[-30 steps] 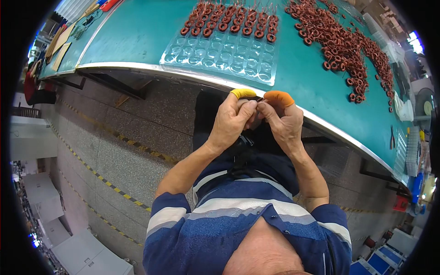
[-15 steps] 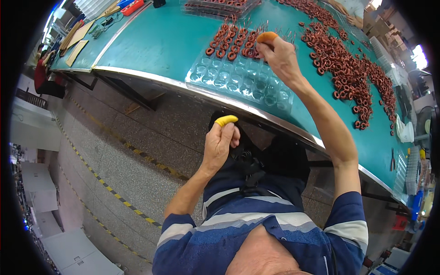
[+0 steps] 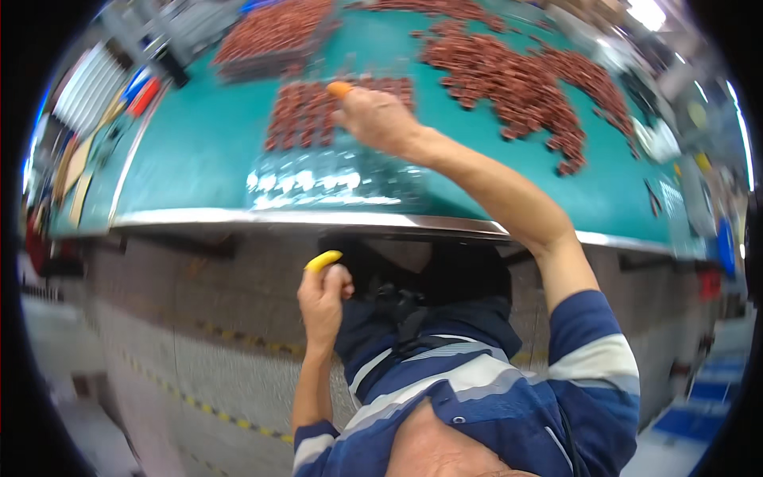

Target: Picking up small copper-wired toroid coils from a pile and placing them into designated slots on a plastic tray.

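Note:
A clear plastic tray [image 3: 334,187] with round pockets lies along the near edge of the green table. Its far rows hold several reddish-brown wire-wound ring coils [image 3: 296,119]; the near pockets show bare, shining plastic. Over the coil rows is my right hand [image 3: 377,119], thumb and fingers pinched together, an orange finger cot on one finger. Whatever it pinches, if anything, is hidden by the fingers and blur. My left hand [image 3: 322,298] hangs in front of the table edge by my lap, fingers curled in, with a yellow finger cot. I cannot make out anything in it.
A large heap of loose coils [image 3: 509,83] spreads over the table [image 3: 203,151] right of the tray. Stacked trays full of coils [image 3: 274,40] stand at the back left. Pliers [image 3: 653,197] lie far right, and a red bin [image 3: 143,97] sits at the left.
My view has swung, so the table edge now runs nearly level and the picture is blurred. My right hand stays over the tray's coil rows, my left hand by my lap.

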Available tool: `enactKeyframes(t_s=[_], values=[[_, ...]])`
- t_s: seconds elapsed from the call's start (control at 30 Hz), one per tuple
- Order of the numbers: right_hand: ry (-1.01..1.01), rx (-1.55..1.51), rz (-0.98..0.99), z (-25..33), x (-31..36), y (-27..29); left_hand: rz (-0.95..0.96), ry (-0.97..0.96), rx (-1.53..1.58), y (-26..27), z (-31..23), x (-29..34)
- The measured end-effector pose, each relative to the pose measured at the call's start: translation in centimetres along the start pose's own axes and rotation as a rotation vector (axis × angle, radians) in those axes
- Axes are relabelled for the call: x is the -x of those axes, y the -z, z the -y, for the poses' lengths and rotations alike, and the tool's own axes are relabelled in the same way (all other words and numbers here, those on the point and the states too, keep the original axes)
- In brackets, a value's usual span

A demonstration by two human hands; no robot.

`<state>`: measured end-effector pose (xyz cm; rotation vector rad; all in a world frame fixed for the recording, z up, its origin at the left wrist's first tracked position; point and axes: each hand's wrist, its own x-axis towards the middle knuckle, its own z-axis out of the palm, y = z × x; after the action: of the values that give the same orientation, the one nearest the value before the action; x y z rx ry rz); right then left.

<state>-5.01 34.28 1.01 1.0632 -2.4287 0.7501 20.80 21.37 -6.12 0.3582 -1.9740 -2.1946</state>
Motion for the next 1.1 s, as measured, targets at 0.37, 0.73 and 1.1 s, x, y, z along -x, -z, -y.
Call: enactKeyframes(t_s=[0.37,0.73,1.1], values=[[-0.446,0.292,-0.306,-13.6,13.6,18.6,-0.003,0.036,0.004,0.9,3.6,0.0],[-0.369,0.483,-0.264,-16.1,15.0,19.0,0.084,0.068,-0.055,-1.8,2.5,-0.8],[-0.207,0.610,-0.058,-20.5,14.2,18.6,0.035,0.086,-0.099,-0.8,3.3,0.9]])
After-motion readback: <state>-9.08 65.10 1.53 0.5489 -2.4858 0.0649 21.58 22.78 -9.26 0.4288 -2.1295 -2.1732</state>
